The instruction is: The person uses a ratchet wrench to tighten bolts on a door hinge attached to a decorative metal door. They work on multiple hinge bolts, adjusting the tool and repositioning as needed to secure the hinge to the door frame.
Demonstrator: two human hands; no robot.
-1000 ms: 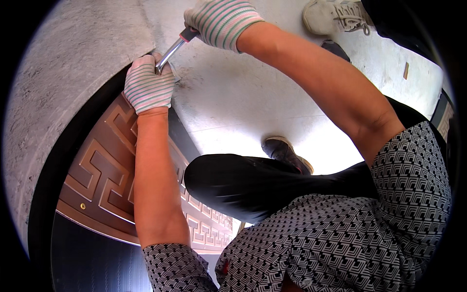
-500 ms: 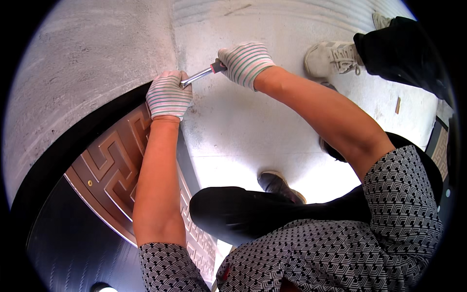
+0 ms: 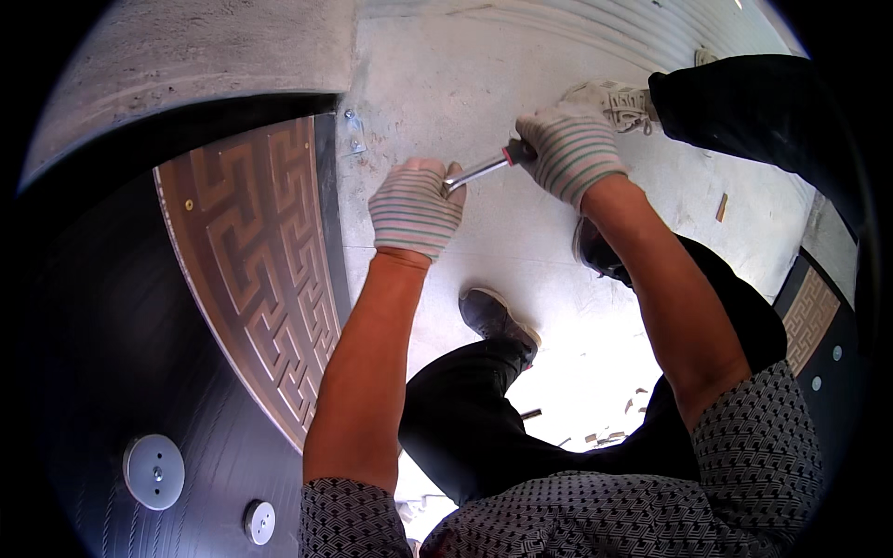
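Observation:
My left hand [image 3: 417,209], in a striped knit glove, is closed round the head end of a ratchet wrench [image 3: 481,171] with a chrome shaft; that end is mostly hidden by the fingers. On its black and red handle, my right hand [image 3: 572,153] is closed too, in a matching glove. The wrench tilts up to the right between the two hands, over the pale floor. Beyond my left hand, a small metal plate with bolts [image 3: 353,130] sits beside the dark door frame [image 3: 328,205].
To the left stands a dark door with a brown raised-pattern panel [image 3: 251,242] and round metal discs [image 3: 154,472]. A rough grey wall [image 3: 205,56] rises behind it. Another person's shoe [image 3: 623,104] and dark trouser leg are at upper right. Scraps [image 3: 605,437] lie on the floor [image 3: 400,84].
Both hands have moved right with the wrench, away from the door frame's corner. The view has shifted, baring the bolted plate and the door's discs. My grip looks the same.

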